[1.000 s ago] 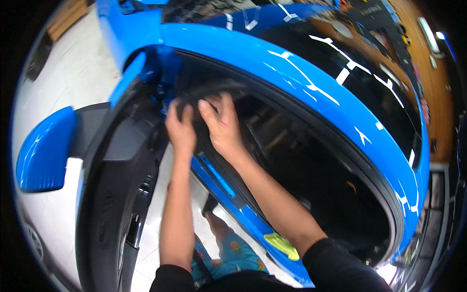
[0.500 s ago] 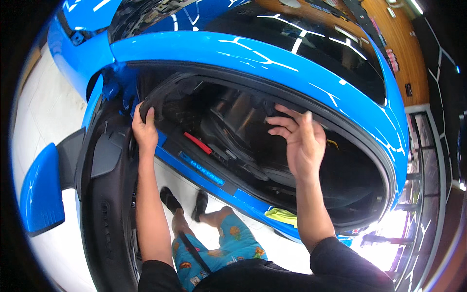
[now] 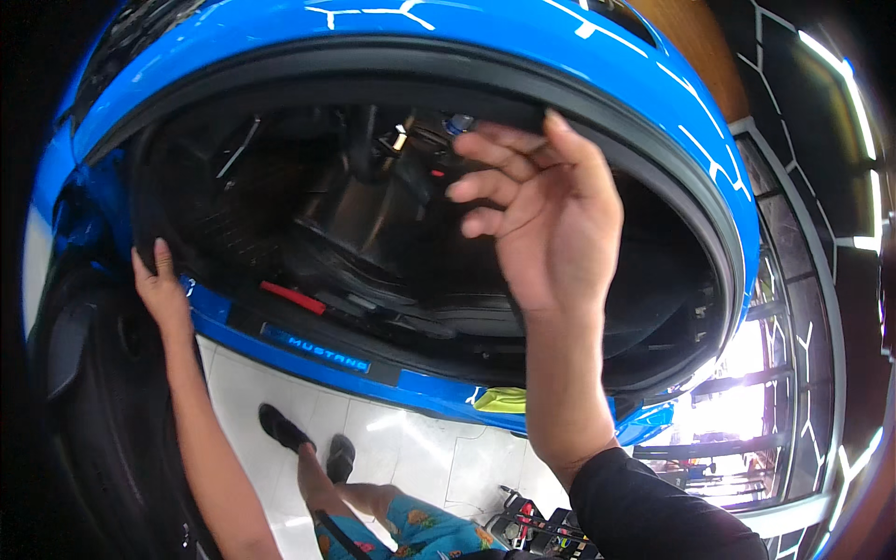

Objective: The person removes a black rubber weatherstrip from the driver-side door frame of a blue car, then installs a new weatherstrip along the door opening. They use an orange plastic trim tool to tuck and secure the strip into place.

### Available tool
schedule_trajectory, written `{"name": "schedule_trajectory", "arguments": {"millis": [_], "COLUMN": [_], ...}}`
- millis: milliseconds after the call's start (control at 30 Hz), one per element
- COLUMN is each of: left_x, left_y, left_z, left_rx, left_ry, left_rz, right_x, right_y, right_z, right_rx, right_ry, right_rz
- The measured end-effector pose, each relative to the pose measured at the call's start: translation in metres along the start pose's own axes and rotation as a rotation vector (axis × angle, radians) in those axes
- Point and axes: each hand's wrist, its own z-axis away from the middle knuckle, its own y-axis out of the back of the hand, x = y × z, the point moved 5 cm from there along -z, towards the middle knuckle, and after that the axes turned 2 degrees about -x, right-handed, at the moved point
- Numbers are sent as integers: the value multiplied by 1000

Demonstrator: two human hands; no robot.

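Note:
A blue car (image 3: 439,26) stands with its door opening in front of me, edged by a black rubber door seal (image 3: 308,65). My left hand (image 3: 161,287) grips the seal at the front lower corner, its thumb on the near side and the other fingers partly hidden. Near the upper edge, my right hand (image 3: 551,210) hangs palm towards me, fingers apart and loosely curled around nothing. Its thumb tip overlaps the upper seal; contact is unclear. Below lies the sill plate (image 3: 317,348) with glowing blue lettering, and inside it a red strip (image 3: 292,298).
The open door (image 3: 103,392) with its black inner panel stands at my left. A yellow-green cloth (image 3: 501,400) hangs on the rear sill. Loose tools or supplies (image 3: 537,523) rest on the tiled floor near my legs. The dark seat (image 3: 448,289) fills the cabin's middle.
My view has shifted closer to the opening and towards the cabin. My left hand keeps its grip on the seal. The right hand remains by the upper edge, still with spread fingers.

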Motion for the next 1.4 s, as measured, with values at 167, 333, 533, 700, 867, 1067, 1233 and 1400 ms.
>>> {"name": "schedule_trajectory", "arguments": {"millis": [167,333,533,700,867,1067,1233,1400], "left_x": [-9,-5,8,8,9,7,47,32], "left_y": [0,14,12,11,9,33,-10,-6], "left_z": [-2,-10,0,3,6,1,19,51], "left_rx": [-57,-114,-153,-145,-104,-12,-68,-20], "left_ry": [82,55,62,47,59,53,-58,-37], "left_rz": [52,-29,-12,10,-81,-234,-38,115], "right_x": [-41,-60,-56,-55,-45,-21,46,131], "right_y": [74,97,58,47,58,38,35,-75], "right_z": [18,45,68,64,62,54,60,20], "right_rx": [93,128,-336,-638,-620,-514,-331,-503], "right_ry": [81,306,272,124,155,153,-41,-73], "right_rz": [68,207,-23,-800,-804,-541,77,368]}}
